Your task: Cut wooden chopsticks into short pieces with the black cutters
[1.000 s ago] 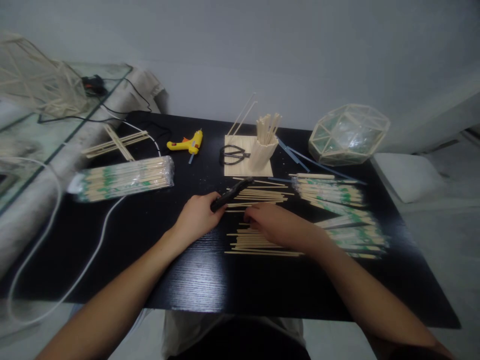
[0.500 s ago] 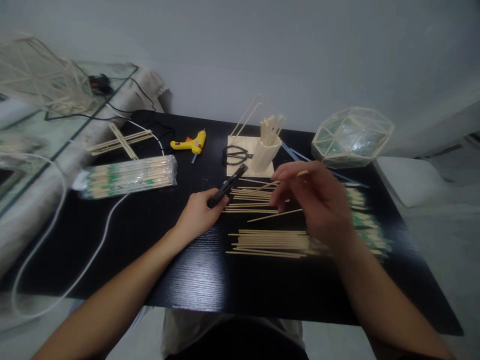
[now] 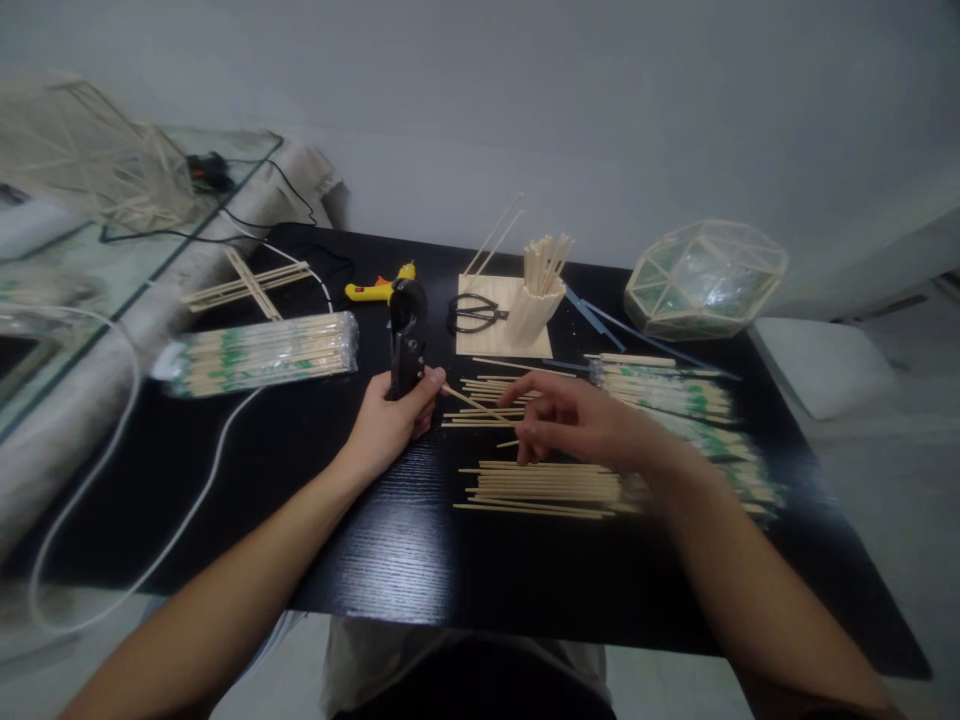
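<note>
The person's left hand (image 3: 391, 415) grips a black tool (image 3: 407, 355) that stands nearly upright, its curved head uppermost; the fingers wrap around it, and the thumb lies along its right side. A thin wooden stick (image 3: 478, 403) slants between the two hands, one end at the left thumb and the other at the right hand (image 3: 581, 420). There the fingers are bent and pinch the stick, though exactly which fingertips press on it cannot be told. Below both, loose sticks (image 3: 540, 483) lie in rows on the black table (image 3: 360, 580). Just beyond stands a holder (image 3: 534, 318) full of sticks on a pale wooden board (image 3: 480, 345), beside black scissors (image 3: 493, 317). A yellow glue gun (image 3: 369, 293) lies behind the tool, partly hidden by it.
</note>
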### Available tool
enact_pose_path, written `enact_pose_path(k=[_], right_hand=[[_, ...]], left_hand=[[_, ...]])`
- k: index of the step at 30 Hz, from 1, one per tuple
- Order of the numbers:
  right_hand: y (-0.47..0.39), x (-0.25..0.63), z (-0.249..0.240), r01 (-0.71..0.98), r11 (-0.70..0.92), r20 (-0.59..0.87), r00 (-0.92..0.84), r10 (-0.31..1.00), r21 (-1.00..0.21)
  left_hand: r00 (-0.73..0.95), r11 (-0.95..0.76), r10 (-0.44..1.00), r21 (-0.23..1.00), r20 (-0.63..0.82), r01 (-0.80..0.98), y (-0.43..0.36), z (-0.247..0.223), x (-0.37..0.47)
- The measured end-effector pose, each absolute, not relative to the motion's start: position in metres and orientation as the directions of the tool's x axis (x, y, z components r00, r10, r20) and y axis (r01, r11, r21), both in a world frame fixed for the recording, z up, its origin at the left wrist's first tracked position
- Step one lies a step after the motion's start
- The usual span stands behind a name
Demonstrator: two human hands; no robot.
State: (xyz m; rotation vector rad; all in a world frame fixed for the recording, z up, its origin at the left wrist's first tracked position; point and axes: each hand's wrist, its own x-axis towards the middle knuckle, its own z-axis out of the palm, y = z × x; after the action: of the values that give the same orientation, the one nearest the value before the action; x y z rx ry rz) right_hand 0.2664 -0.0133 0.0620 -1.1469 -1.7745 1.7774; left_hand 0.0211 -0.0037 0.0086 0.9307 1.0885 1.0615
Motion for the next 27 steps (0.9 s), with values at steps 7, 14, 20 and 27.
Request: enact_pose_path(k=[7, 14, 20, 27], right_hand=[[-0.030, 0.233, 0.044, 0.569, 0.243, 0.004, -0.388, 0.922, -0.786], [-0.030, 0.229, 0.035, 0.427, 0.220, 0.085, -0.313, 0.946, -0.877], [-0.025, 0.234, 0.038, 0.273, 0.222, 0.183, -0.162, 0.970, -0.936], [-0.026, 0.232, 0.039, 0.230, 0.242, 0.214, -0.143, 0.966, -0.942]], left_hand=[[0.217, 0.062, 0.973, 0.993, -0.083, 0.102, -0.017, 0.007, 0.028], [0.240, -0.140, 0.968, 0.941, 0.066, 0.307, -0.016, 0.002, 0.022], [0.255, -0.275, 0.954, 0.798, 0.157, 0.536, -0.010, 0.005, 0.014], [0.327, -0.362, 0.927, 0.679, 0.186, 0.639, -0.012, 0.003, 0.015]])
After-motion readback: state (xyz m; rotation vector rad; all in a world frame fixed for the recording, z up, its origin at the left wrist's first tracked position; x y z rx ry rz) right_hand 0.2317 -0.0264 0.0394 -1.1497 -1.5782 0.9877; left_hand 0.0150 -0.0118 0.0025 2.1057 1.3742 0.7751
